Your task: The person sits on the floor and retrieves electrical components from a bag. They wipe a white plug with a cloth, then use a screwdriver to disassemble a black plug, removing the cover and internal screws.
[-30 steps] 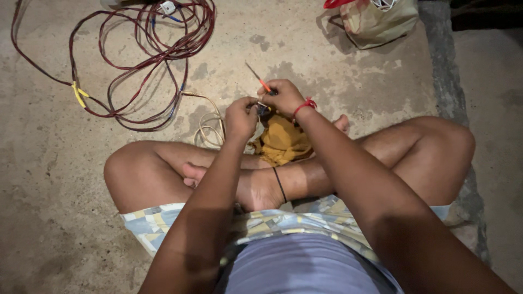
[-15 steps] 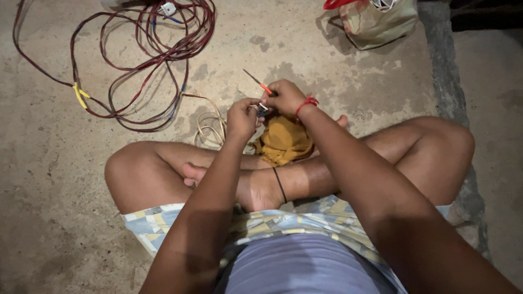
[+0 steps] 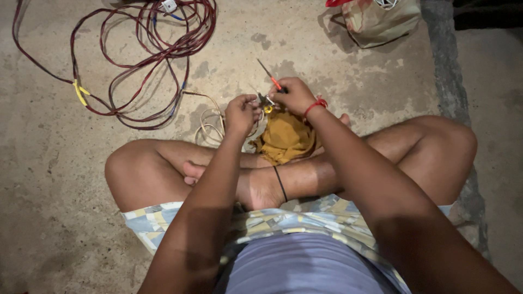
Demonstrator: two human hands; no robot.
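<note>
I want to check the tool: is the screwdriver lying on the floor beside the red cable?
No, the right hand holds the screwdriver above the floor, against a small metal part held by the left hand.

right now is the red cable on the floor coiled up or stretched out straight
Coiled, loosely. The red cable lies in several overlapping loops on the concrete floor, with one strand trailing toward the left hand.
</note>
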